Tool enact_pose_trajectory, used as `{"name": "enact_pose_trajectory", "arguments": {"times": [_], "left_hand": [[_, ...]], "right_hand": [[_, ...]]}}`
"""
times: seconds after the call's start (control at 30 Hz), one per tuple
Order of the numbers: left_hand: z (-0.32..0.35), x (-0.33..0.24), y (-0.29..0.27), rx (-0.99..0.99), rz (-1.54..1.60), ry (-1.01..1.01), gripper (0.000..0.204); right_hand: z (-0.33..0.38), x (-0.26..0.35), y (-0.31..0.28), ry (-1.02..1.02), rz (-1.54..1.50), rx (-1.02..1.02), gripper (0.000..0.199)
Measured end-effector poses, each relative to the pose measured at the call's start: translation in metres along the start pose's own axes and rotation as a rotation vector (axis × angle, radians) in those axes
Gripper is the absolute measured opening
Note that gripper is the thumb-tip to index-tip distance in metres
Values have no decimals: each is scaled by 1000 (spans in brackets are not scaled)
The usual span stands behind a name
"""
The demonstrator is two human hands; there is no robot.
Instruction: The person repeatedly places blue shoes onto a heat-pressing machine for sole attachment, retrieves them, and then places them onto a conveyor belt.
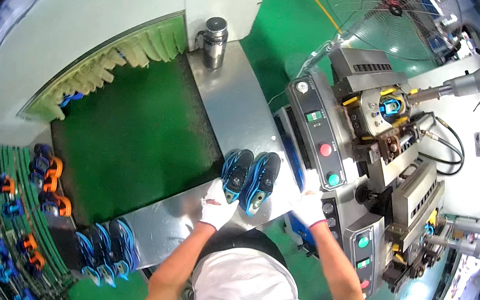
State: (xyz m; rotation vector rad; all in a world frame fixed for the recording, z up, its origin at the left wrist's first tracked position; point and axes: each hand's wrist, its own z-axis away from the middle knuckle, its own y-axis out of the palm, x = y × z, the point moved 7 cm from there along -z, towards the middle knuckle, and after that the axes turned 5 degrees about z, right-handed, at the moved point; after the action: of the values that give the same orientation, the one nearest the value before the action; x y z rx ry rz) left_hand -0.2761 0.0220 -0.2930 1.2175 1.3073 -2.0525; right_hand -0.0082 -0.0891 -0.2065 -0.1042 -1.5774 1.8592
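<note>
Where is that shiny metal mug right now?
The shiny metal mug stands upright at the far end of the steel table, beside the green conveyor belt and well away from the pair of blue-and-black shoes near the white-gloved left hand.

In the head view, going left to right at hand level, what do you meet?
Orange and blue shoes on the rack → green conveyor belt → gloved left hand → pair of blue and black shoes → gloved right hand → machine control panel.

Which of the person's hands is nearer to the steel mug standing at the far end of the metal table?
Left. The left hand rests on the blue-and-black shoes, on the same table as the steel mug. The right hand is farther right, by the machine's control panel.
</note>
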Motion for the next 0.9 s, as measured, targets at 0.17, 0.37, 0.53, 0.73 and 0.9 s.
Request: {"name": "enact_pose_trajectory", "arguments": {"times": [0.17,0.37,0.53,0.73,0.9], "left_hand": [[-12,26,5,29,60,-36,55],[-43,3,-13,312,103,-191,88],[1,-56,24,532,-66,-42,102],[141,-184,113,1083,-53,214,79],[310,-245,159,1465,-7,523,51]], "right_hand": [[18,111,78,475,31,-201,91],[32,36,106,668,-327,-228,80],[159,18,40,769,-907,-476,89],[386,-14,14,1153,-1078,-966,83],[592,4,53,1337,-1041,-1704,78]]}}
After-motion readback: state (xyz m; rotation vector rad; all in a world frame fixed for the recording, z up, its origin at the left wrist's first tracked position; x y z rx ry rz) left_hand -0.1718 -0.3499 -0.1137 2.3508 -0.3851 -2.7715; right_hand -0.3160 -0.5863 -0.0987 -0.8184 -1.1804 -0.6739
